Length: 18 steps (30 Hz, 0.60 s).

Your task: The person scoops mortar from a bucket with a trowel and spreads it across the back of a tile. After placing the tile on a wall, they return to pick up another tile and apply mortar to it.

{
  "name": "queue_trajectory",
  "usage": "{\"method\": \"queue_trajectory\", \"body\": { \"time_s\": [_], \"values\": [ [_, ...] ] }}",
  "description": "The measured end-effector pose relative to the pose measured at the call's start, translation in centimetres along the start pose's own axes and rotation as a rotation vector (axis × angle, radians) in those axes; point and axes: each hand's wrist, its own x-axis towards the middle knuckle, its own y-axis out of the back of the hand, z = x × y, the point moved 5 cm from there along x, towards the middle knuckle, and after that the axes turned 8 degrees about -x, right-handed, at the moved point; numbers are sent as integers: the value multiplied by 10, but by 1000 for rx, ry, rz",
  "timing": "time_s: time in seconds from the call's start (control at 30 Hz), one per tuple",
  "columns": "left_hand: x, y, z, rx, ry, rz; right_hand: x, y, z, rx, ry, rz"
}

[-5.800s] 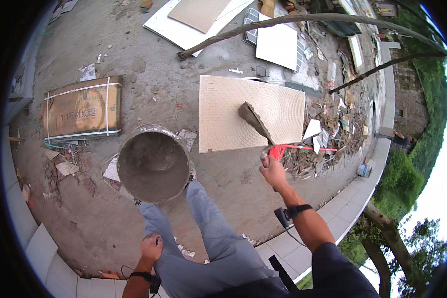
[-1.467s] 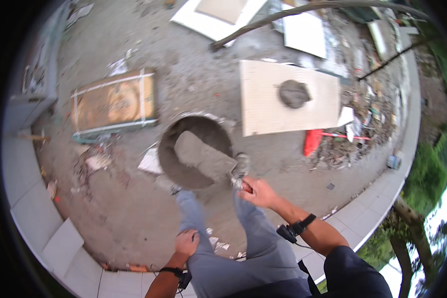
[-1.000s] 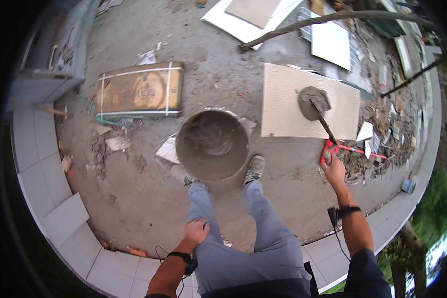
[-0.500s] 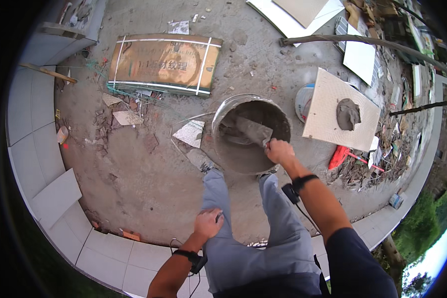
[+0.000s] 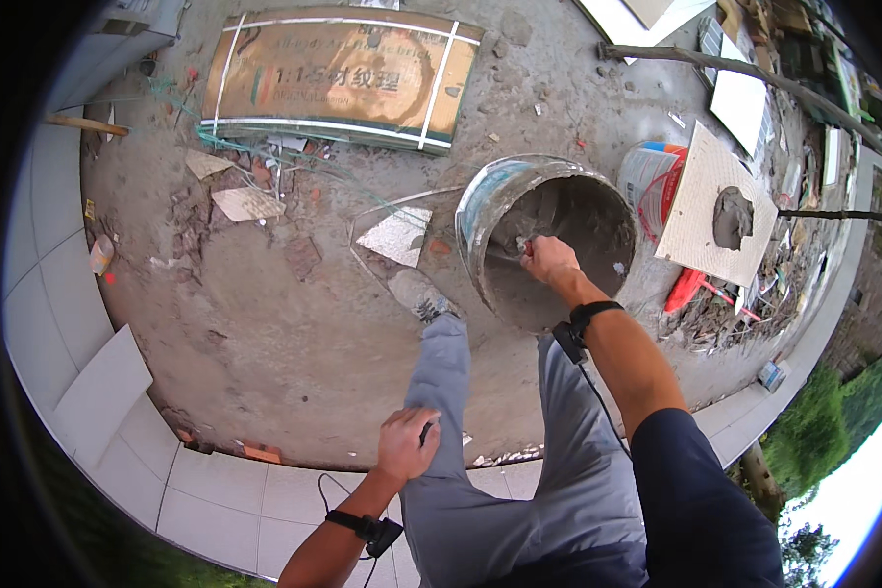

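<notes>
Mortar-caked bucket (image 5: pixel 549 235) is your landmark: a round, grey, rough-crusted pail standing on the bare concrete floor (image 5: pixel 294 333), its inside smeared with wet grey mix. Your right hand (image 5: pixel 551 263) reaches down into it, fingers curled tight around the red handle of a trowel (image 5: pixel 521 249), whose blade is sunk against the inner wall on the left side of the bucket. Your left hand (image 5: pixel 408 443) rests well below the bucket on your grey trouser leg, thumb and fingers pinched on a small dark object too small to make out. Just right of the bucket lies a pale, square tile (image 5: pixel 717 206), its dotted back up, with a grey lump of mortar (image 5: pixel 731 218) on it; a red-and-white tub (image 5: pixel 649 176) sits between the two. Left of the bucket lies a flat grey shard (image 5: pixel 398 235), and above and left of it a strapped brown cardboard pack (image 5: pixel 338 76), long and flat.
</notes>
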Motion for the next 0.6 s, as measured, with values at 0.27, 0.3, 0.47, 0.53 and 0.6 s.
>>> {"method": "queue_trajectory", "body": {
  "time_s": [0.27,0.3,0.47,0.53,0.6],
  "values": [
    [-5,-30,17,118,45,-66,-67,10,54,-4,211,95],
    [-5,-39,20,154,79,-90,-76,13,65,7,246,109],
    [7,-96,42,223,97,-121,-135,32,137,230,347,189],
    [14,-123,48,222,79,-152,-173,46,164,273,370,183],
    [9,-143,41,314,86,-131,-218,61,198,335,401,183]
  ]
}}
